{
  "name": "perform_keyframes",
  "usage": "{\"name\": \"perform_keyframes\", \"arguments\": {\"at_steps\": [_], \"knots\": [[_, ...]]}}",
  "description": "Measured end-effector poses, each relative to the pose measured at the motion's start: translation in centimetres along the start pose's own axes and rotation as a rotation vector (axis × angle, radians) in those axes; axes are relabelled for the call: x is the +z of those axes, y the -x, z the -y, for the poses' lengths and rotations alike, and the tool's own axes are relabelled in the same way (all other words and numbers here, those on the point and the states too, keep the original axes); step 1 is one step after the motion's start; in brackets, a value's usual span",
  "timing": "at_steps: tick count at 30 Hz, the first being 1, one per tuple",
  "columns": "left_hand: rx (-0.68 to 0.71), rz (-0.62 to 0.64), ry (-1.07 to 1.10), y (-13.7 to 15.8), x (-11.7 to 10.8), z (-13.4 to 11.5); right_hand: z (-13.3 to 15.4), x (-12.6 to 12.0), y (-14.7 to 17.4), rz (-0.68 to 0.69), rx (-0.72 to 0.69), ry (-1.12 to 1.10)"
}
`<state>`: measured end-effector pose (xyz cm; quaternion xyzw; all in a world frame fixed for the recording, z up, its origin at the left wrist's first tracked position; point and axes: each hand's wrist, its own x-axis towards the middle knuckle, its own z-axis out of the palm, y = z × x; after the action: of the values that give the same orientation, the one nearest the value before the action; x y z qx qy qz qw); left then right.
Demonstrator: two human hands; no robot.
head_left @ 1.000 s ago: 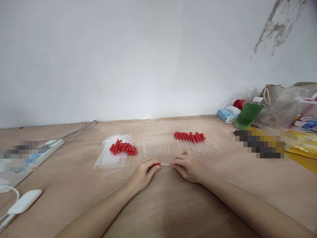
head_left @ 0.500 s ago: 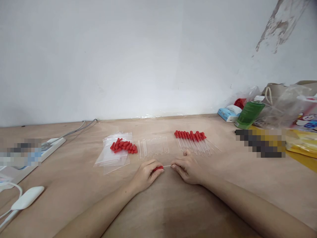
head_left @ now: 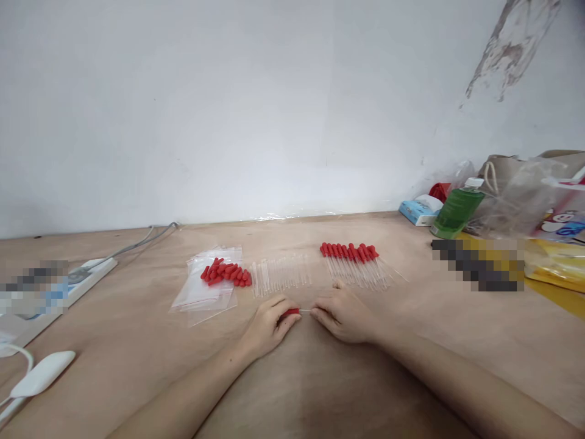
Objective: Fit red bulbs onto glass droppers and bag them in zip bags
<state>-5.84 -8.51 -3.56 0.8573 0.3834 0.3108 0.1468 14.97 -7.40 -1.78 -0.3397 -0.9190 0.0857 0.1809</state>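
Red bulb [head_left: 291, 311] pinched by left hand [head_left: 267, 326], clear tube [head_left: 304, 311] by right hand [head_left: 345, 315]; both best kept aligned (bending risks breakage).

The left hand [head_left: 267, 321] and right hand [head_left: 346, 314] face each other just apart, thumbs [head_left: 290, 325] opposing curled fingers [head_left: 284, 303], bare forearms [head_left: 210, 375] angled inward.

1 head-worn camera looks forward and down, tabletop [head_left: 292, 384] near, wall [head_left: 247, 116] beyond.
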Motion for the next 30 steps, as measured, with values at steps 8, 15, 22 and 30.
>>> {"name": "perform_keyframes", "arguments": {"at_steps": [8,15,22,30], "knots": [[-0.202,-0.028,-0.027,-0.1,0.0,0.8,-3.8,-1.9,-1.9,-0.121,0.494,-0.168],[-0.139,0.044,-0.026,-0.2,-0.1,0.5,-5.9,-0.4,-6.3,-0.235,0.781,0.142],[-0.128,0.05,-0.015,-0.3,-0.2,0.6,-6.1,0.8,-6.4,-0.154,0.809,0.279],[-0.128,0.046,-0.013,-0.3,-0.2,0.8,-5.1,0.9,-6.6,-0.162,0.742,0.321]]}}
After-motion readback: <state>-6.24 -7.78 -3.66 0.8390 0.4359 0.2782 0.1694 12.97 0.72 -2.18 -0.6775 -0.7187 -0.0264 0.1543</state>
